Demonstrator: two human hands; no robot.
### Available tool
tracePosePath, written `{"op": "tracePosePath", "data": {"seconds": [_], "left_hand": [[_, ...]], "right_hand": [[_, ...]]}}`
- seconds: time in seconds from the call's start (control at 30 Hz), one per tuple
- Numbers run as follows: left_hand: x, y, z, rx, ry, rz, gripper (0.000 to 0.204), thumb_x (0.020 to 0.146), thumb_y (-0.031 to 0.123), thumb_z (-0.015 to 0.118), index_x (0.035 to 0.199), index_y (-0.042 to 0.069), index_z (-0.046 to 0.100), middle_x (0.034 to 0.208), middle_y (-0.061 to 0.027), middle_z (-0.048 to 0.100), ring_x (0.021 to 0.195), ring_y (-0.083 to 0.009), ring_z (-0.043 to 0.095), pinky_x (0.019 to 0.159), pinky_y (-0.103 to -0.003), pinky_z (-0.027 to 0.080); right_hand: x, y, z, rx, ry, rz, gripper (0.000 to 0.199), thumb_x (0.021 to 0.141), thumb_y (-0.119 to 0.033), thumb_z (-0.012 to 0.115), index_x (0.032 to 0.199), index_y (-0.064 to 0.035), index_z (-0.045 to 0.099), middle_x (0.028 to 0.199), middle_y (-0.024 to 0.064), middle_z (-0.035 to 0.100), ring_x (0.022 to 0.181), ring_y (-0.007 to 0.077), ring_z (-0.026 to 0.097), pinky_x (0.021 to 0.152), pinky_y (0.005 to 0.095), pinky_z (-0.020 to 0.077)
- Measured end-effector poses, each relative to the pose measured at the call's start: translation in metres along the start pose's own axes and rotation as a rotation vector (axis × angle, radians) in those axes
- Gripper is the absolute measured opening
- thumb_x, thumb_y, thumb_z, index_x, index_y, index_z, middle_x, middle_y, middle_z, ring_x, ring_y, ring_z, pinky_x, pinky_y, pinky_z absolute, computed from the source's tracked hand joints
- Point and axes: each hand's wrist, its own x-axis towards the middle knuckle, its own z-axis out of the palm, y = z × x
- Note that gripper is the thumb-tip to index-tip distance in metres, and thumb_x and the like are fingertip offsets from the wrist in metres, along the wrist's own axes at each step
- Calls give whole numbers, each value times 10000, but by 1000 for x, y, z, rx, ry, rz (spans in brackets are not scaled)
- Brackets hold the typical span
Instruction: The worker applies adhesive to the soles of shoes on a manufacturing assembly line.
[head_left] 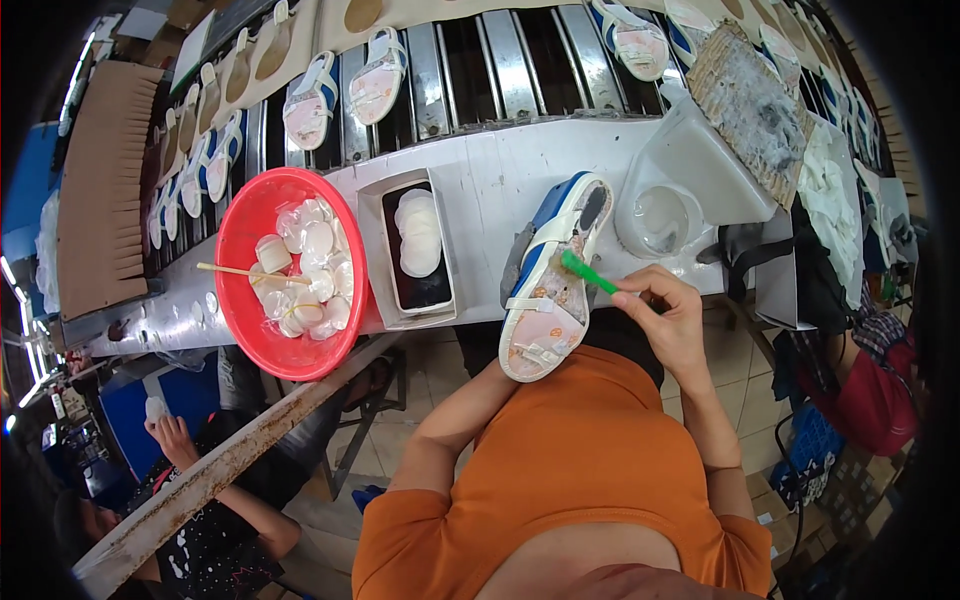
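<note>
While the right hand (pixel 668 318) pinches a green brush (pixel 588 273) tight, its bristles sit on a sandal (pixel 548 290) at the table's (pixel 490 190) near edge

Right wrist's bent, forearm coming up from below, fingers curled round the handle. Left arm reaches up under the sandal's heel end, but the hand's hidden behind it, so can't tell its grip. Red bowl (pixel 240 230) of clear pieces sits well off to the left

Your brush (pixel 588 272) is green; your sandal (pixel 552 285) is white with blue trim. The basin (pixel 243 228) beside it is red.
</note>
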Motion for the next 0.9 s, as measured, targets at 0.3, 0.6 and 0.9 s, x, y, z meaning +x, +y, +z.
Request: {"op": "tracePosePath", "data": {"seconds": [0.3,0.6,0.9], "left_hand": [[1,-1,0,33,47,-3,700,995,494,500,1549,131,274,1558,-143,346,1421,-274,373,1191,-416,328],[3,-5,-1,-367,-198,32,592,1027,396,496,1517,108,332,1500,-152,426,1319,-261,500,1096,-411,461],[8,-4,-2,-285,-136,7,596,1019,416,496,1504,95,363,1482,-147,459,1302,-257,512,1092,-454,449]], "right_hand": [[-4,-8,-2,-107,-33,-105,119,826,-36,761,925,19,725,798,59,658,695,120,561,622,251,411],[24,-5,-5,-290,119,-31,91,858,-39,723,913,32,709,805,76,665,695,130,569,622,273,421],[35,2,-6,-344,173,-80,97,846,-32,736,911,31,704,814,108,671,665,169,579,609,284,435]]}}
